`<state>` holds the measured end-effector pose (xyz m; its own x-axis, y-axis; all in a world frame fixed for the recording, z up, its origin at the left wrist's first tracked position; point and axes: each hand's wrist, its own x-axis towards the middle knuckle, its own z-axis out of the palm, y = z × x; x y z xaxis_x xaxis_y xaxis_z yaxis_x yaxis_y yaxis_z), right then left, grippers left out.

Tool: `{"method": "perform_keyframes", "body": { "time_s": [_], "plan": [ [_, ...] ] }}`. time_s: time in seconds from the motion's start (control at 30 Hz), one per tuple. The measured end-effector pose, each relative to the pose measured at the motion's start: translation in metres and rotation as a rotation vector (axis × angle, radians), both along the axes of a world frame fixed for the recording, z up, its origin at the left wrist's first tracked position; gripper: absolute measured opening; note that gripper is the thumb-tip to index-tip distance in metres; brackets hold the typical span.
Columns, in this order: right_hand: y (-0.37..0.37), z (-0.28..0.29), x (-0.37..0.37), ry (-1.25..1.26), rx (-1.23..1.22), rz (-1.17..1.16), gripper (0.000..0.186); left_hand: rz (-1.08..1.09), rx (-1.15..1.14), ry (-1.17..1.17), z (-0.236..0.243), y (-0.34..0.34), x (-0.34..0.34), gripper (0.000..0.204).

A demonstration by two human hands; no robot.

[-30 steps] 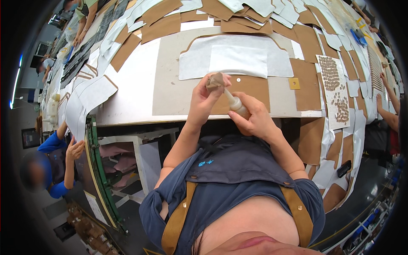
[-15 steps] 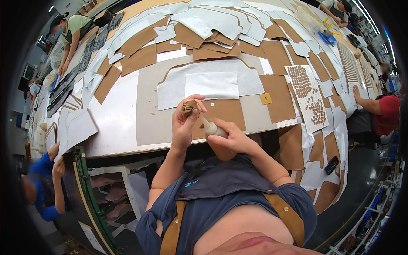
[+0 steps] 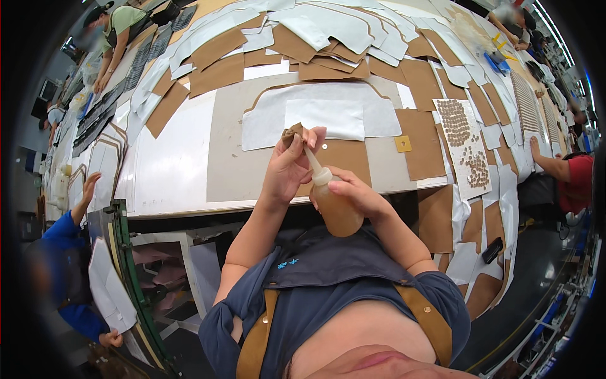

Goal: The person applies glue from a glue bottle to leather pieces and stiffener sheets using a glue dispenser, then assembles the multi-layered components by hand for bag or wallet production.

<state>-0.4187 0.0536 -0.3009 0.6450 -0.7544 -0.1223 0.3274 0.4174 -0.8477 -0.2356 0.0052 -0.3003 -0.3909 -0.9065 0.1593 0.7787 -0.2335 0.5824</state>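
Note:
My left hand (image 3: 287, 169) is closed around a small crumpled brown piece of material (image 3: 292, 134), pinched at the fingertips. In my right hand (image 3: 358, 194) is a translucent squeeze bottle (image 3: 338, 211) with amber liquid inside. Its long pale nozzle slants up to my left fingers, close under the brown piece; whether the tip touches it is hidden. Beyond my hands lies a large white panel with a brown edge (image 3: 262, 117), and a smaller white sheet (image 3: 325, 120) rests on it. A flat brown rectangle (image 3: 350, 167) lies nearer, with a small white disc (image 3: 325, 146) by its far edge.
A yellow square with a hole (image 3: 403, 144) sits to the right. Farther right is a white board (image 3: 467, 151) covered with small brown discs. Brown and white cut pieces (image 3: 218, 76) overlap at the back. Co-workers stand at both sides, one in blue sleeves (image 3: 63, 230) nearby.
The bottle shows more of its body, and its nozzle is nearer my left fingertips. At left, the co-worker in blue has lowered a white panel below the table edge. The view has shifted slightly.

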Motion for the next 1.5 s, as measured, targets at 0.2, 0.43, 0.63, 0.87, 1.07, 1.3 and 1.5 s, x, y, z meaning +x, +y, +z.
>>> {"method": "perform_keyframes", "body": {
  "time_s": [0.2, 0.43, 0.63, 0.87, 1.07, 1.3, 1.5],
  "plan": [
    [0.004, 0.002, 0.009, 0.290, -0.324, -0.197, 0.039, 0.419, -0.323, -0.543, 0.009, -0.004, -0.002, 0.023],
    [0.016, 0.005, 0.011, 0.570, -0.631, -0.466, 0.042, 0.497, -0.025, -0.169, -0.009, -0.043, 0.035, 0.024],
    [0.013, -0.006, 0.006, 0.609, -0.689, -0.509, 0.043, 0.302, -0.083, -0.422, 0.021, -0.001, 0.013, 0.028],
    [0.012, -0.002, 0.005, 0.622, -0.679, -0.502, 0.045, 0.140, -0.180, -0.510, 0.011, 0.007, 0.009, 0.030],
    [0.012, 0.000, 0.006, 0.634, -0.661, -0.500, 0.045, 0.149, -0.218, -0.543, 0.017, 0.013, 0.004, 0.028],
    [0.009, 0.000, 0.015, 0.767, -0.860, -0.580, 0.045, 0.276, -0.203, -0.578, 0.012, 0.017, 0.000, 0.022],
    [0.006, -0.001, 0.016, 0.832, -0.989, -0.624, 0.044, 0.124, -0.090, -0.288, 0.004, 0.008, 0.002, 0.025]
  ]
}}
